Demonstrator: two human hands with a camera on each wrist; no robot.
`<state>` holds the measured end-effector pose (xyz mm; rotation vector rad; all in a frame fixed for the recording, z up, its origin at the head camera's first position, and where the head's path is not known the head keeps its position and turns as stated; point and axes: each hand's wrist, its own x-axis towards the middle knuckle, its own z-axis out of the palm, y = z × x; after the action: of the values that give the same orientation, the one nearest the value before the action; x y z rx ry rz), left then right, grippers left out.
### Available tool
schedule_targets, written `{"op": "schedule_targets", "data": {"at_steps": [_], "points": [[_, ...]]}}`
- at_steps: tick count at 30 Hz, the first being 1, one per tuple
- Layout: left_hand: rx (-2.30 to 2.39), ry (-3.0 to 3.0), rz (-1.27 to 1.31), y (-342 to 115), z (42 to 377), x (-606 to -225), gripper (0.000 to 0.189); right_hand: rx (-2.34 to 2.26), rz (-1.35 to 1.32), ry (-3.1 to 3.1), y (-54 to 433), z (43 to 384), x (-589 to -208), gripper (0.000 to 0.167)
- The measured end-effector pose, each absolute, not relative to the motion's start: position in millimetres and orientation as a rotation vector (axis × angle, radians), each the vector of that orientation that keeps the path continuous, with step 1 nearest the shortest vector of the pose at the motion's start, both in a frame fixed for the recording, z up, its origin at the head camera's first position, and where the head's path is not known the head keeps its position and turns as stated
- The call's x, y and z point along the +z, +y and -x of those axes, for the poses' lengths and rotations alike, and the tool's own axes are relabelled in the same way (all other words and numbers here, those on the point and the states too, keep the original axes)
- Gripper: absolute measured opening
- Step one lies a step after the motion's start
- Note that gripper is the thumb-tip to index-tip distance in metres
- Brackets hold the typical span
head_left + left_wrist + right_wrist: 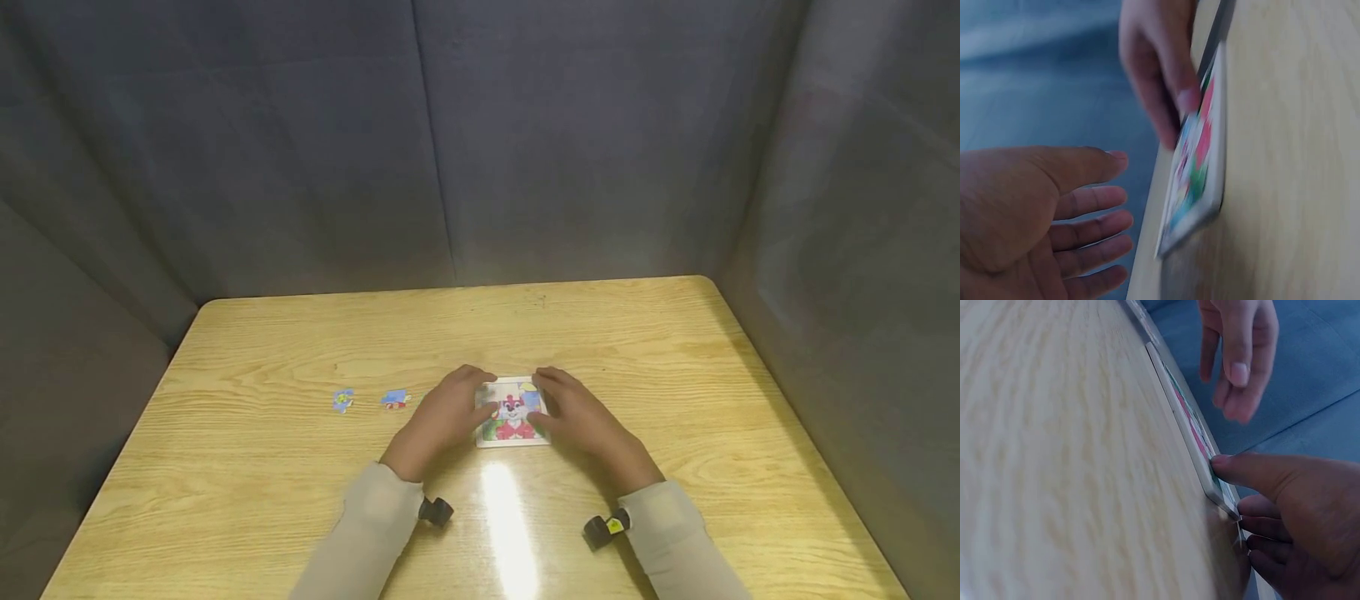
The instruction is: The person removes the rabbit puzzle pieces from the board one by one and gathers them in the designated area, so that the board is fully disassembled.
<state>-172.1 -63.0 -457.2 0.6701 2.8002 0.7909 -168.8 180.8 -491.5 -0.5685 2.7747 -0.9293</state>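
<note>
A small jigsaw puzzle in a white tray (513, 443) lies flat on the table, its picture showing a red and white cartoon animal. My left hand (450, 408) hovers at the puzzle's left side. Its fingers (1094, 228) are spread and relaxed, apart from the tray in the left wrist view. At the opposite side, my right hand (588, 421) holds the tray edge. The right thumb (1225, 461) rests on the picture, and the other fingers lie along the outer edge. The pale top part of the picture is partly hidden by my fingers.
Two loose jigsaw pieces lie left of my left hand: a blue one with yellow-green (342, 400) and a blue and red one (395, 399). The wooden table (262, 500) has dark grey curtains (300, 167) behind it and at both sides.
</note>
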Motion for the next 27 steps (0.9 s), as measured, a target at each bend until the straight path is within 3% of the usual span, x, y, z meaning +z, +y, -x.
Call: {"op": "schedule_targets", "data": {"at_steps": [15,27], "points": [[0.589,2.852,-0.804,-11.9,177.0,-476.4,0.054,-0.920,0.562,2.794,186.2,168.0,-492.5,0.073],[0.566,2.892,-0.797,-9.0,176.1,-475.9,0.034,-0.977,0.539,2.776,189.3,167.1,-494.6,0.072]]}}
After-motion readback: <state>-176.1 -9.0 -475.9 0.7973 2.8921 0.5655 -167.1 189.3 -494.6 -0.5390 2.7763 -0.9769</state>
